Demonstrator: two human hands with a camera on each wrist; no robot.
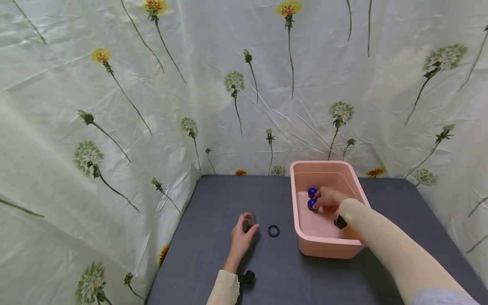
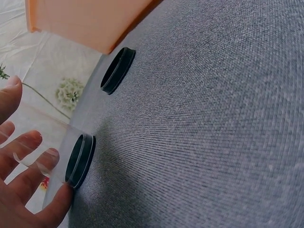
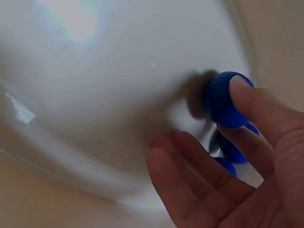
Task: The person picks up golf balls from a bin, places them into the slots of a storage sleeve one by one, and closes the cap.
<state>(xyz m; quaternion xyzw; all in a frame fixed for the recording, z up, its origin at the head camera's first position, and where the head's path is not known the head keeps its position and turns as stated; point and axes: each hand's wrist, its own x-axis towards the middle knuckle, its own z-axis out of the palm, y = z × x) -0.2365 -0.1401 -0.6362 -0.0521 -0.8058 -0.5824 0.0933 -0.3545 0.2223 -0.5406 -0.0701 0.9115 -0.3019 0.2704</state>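
My left hand [image 1: 239, 239] curls its fingers and thumb around a clear, see-through container [image 1: 249, 219] standing on the dark table. In the left wrist view, a black ring-shaped base [image 2: 80, 161] shows at its bottom. A round black lid [image 1: 273, 231] lies just right of it. Inside the pink bin, my right hand [image 1: 328, 197] pinches a dimpled blue ball [image 3: 221, 102] between thumb and fingers, its other fingers loosely bent. Another blue ball [image 1: 312, 192] lies close by on the bin floor. More blue [image 3: 233, 149] shows behind the fingers in the right wrist view, partly hidden.
The pink bin [image 1: 331, 242] stands on the right of the table, its tall walls around my right hand. A dark grey cloth-like surface [image 1: 213, 207] covers the table. Flower-printed white sheeting [image 1: 213, 97] hangs behind and at both sides.
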